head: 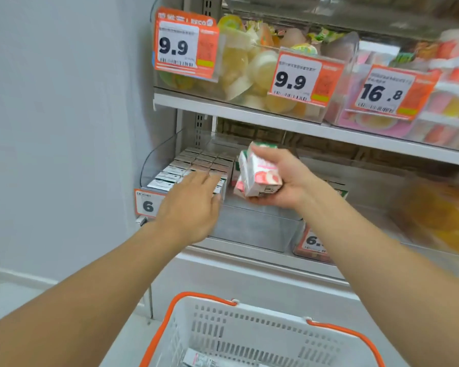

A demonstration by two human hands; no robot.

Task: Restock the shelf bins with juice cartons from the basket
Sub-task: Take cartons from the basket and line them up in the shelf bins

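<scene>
Pink-and-white peach juice cartons (260, 172) are clutched in the right hand (281, 178). The left hand (191, 205), fingers spread, is laid flat on cartons packed in the clear plastic shelf bin (154, 165).

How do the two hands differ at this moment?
The right hand grips pink juice cartons above the clear bin; the left hand holds nothing. The left hand lies flat, fingers extended onto the shelved cartons; the right is curled. Both reach toward the lower shelf.

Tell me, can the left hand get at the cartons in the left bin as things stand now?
Probably yes. The left hand lies flat, with no grip on anything, over the front cartons in the open-topped bin. The right hand holds its cartons off to the side.
</scene>
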